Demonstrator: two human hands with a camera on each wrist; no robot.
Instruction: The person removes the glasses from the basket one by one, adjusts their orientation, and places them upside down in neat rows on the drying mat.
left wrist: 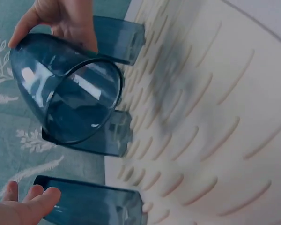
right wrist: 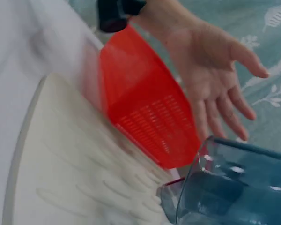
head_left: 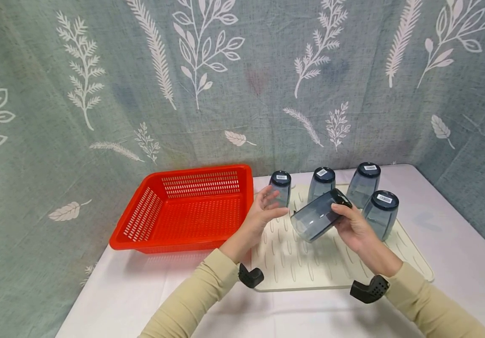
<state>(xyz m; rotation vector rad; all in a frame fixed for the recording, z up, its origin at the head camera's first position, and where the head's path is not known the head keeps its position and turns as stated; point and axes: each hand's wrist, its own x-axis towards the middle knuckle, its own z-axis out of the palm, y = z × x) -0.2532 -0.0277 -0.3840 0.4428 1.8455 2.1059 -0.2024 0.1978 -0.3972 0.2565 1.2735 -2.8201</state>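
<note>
A tinted blue glass [head_left: 316, 217] is tilted in the air above the mat, its mouth toward the lower left. My right hand [head_left: 354, 228] grips it near its dark base. To its left, my left hand [head_left: 260, 211] is raised with fingers spread and holds nothing. The left wrist view shows the mouth of the held glass [left wrist: 84, 101] facing that camera, with the fingertips of my left hand [left wrist: 25, 206] at the lower left. In the right wrist view the open palm of my left hand [right wrist: 206, 70] faces the held glass [right wrist: 239, 187].
Several matching glasses stand upside down on the cream ridged mat [head_left: 310, 267]: one glass [head_left: 282, 188] behind my left hand, another glass [head_left: 321, 183] at the back, and glasses [head_left: 381, 216] at the right. A red perforated basket [head_left: 183, 244] sits left of the mat. A patterned curtain [head_left: 242, 70] hangs behind.
</note>
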